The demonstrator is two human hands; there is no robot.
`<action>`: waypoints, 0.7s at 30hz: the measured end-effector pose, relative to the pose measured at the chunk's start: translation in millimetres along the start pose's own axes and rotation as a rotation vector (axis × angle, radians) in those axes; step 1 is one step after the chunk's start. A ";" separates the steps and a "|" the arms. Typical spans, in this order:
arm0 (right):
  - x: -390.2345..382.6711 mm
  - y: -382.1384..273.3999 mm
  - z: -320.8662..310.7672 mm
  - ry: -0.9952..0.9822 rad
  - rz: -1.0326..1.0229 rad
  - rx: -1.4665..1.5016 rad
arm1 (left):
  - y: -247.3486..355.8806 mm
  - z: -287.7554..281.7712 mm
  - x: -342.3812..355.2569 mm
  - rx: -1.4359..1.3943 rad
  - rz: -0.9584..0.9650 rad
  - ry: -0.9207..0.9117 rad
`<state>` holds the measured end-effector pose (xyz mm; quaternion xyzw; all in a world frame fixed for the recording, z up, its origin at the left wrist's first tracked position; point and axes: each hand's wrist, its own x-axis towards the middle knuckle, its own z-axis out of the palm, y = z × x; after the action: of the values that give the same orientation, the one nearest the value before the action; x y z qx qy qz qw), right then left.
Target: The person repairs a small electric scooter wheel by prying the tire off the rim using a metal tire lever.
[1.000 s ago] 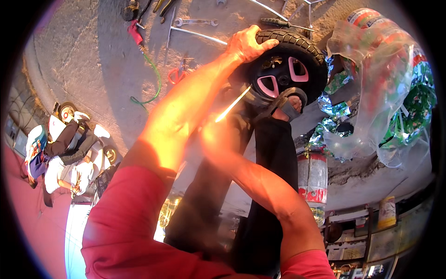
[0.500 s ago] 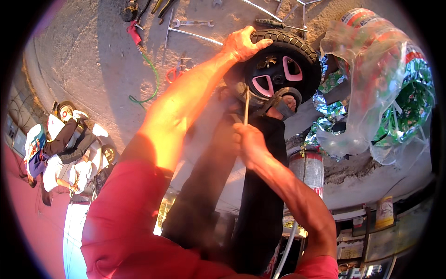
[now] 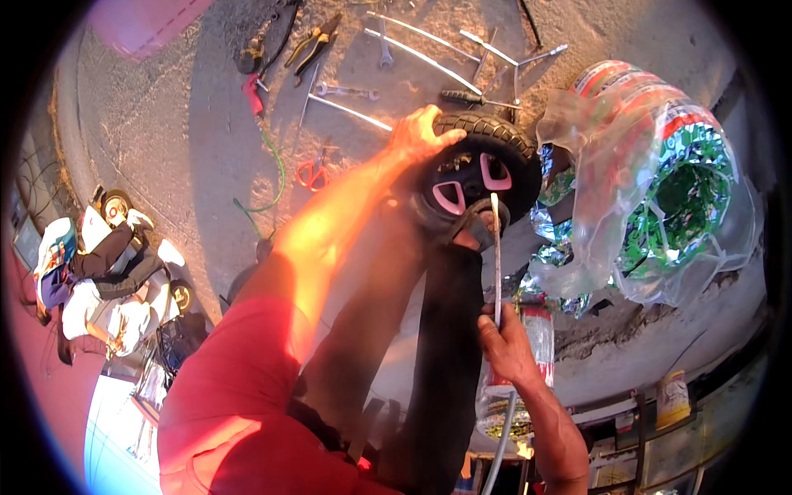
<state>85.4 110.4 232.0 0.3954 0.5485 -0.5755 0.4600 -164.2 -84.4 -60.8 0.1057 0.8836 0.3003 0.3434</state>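
Note:
A small wheel with a black hub and pink-edged openings [image 3: 450,198] leans near my feet, its black knobbly tyre [image 3: 503,136] still round it. My left hand [image 3: 417,136] grips the tyre's upper left side, thumb stretched across the tread. In my right hand [image 3: 507,346], closed beside my right leg, is a long thin metal tyre lever [image 3: 497,256]. It points up, and its tip shows in front of the wheel's lower right side. My sandalled foot [image 3: 478,227] is against the wheel's lower edge.
Beyond the wheel lie a screwdriver [image 3: 462,96], a spanner [image 3: 346,91], pliers [image 3: 313,45], metal rods [image 3: 421,59] and a cross-shaped wrench [image 3: 516,62]. Red-handled scissors [image 3: 312,176] lie left. Wrapped tyres [image 3: 693,124] stand right. People sit with a scooter [image 3: 115,206] at far left.
My right hand has drawn the tyre lever away from the rim, back and to the right. My left hand stays on the tyre. The whole view has shifted a little.

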 end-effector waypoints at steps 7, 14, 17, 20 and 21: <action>121.2 44.4 -47.5 0.146 -0.272 -0.510 | 32.2 -15.0 9.6 -0.093 -0.091 -0.183; 170.4 79.6 -56.6 0.216 -0.345 -0.330 | 12.5 -11.4 18.4 -0.158 -0.033 -0.291; 163.0 64.2 -64.5 0.272 -0.311 -0.336 | 12.1 -14.3 20.8 -0.148 -0.078 -0.302; 167.0 55.4 -61.8 0.306 -0.345 -0.373 | 21.0 -23.0 27.2 -0.182 -0.223 -0.365; 168.0 51.6 -58.4 0.361 -0.376 -0.351 | 24.2 -26.3 25.5 -0.199 -0.228 -0.409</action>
<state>87.9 153.7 51.9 0.2977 0.7757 -0.4674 0.3019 -201.2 -67.1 -44.7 0.0295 0.7679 0.3177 0.5554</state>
